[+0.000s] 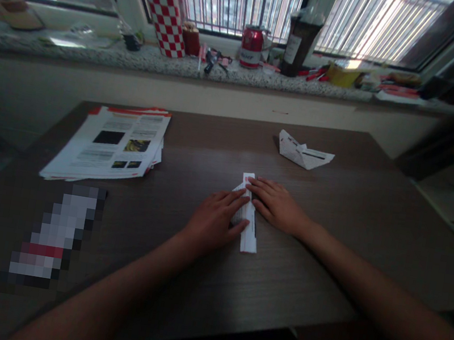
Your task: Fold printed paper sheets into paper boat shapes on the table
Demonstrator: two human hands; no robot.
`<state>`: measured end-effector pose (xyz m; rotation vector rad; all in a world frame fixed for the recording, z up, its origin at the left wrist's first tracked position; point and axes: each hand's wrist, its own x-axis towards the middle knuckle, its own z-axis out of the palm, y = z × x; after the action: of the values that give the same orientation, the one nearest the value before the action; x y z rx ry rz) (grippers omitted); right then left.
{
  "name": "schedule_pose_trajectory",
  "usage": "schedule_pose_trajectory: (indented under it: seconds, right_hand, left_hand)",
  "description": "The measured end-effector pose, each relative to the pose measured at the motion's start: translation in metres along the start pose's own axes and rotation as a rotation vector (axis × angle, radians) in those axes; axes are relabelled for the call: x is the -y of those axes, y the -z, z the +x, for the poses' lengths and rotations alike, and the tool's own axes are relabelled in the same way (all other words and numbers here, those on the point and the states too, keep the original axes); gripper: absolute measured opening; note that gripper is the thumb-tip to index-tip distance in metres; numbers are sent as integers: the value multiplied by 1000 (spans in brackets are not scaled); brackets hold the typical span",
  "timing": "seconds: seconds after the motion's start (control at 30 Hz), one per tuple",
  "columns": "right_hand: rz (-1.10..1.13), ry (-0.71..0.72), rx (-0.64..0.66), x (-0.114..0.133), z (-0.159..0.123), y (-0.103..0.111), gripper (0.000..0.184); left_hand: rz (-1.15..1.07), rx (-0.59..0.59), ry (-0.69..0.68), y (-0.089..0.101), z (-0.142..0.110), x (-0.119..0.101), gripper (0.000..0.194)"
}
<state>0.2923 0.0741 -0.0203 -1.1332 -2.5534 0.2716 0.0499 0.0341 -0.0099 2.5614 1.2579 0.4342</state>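
A folded piece of printed white paper [248, 240] lies on the brown table, a narrow strip with a wider flap showing at its left. My left hand [216, 218] rests on it from the left, fingers stretched across the strip. From the right, my right hand [276, 205] lies flat with its fingertips on the strip's upper part. Both hands are open and press on the paper rather than grasp it. Part of the flap is hidden under my left fingers. Farther back to the right sits a folded paper boat [305, 152].
A stack of printed sheets [82, 156] lies at the table's left, with a blurred-out oblong item [55, 235] in front of it. Along the granite windowsill [111, 57] stand a red can [251, 47], a dark cup [301, 44], a checkered bottle [167, 25] and small clutter.
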Motion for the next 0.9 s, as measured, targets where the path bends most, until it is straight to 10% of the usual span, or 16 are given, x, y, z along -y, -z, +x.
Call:
schedule_pose_trajectory:
  seconds: [0.9]
  right_hand:
    - [309,-115,-129,0,5,6,4]
  left_hand:
    - [27,22,17,1,-1,-2,55]
